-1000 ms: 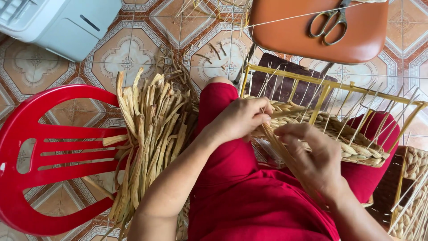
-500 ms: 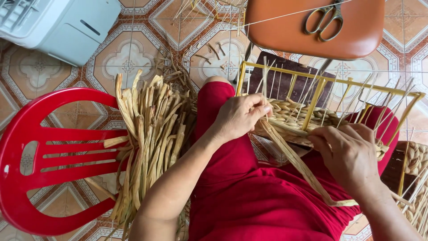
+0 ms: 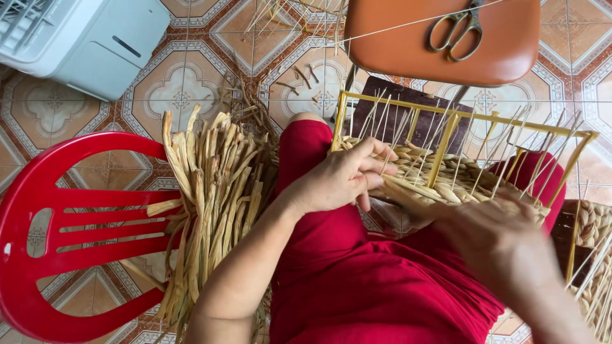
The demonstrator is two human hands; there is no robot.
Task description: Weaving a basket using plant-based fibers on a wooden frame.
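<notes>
A yellow wire frame (image 3: 446, 127) is resting on the person's red-clothed lap, half filled with woven straw (image 3: 440, 181). Left of the frame, a bundle of dried fibre strips (image 3: 213, 191) is leaning on a red plastic chair (image 3: 57, 223); beyond the frame, scissors (image 3: 456, 28) are lying on an orange stool (image 3: 408, 44). The left hand (image 3: 341, 178) is pressing its fingers closed against the weave at the frame's near-left corner. The right hand (image 3: 497, 236) is curling around a strand (image 3: 408, 191) beside it. The strand looks light, pliable, brittle when creased; best pinched close to the weave.
</notes>
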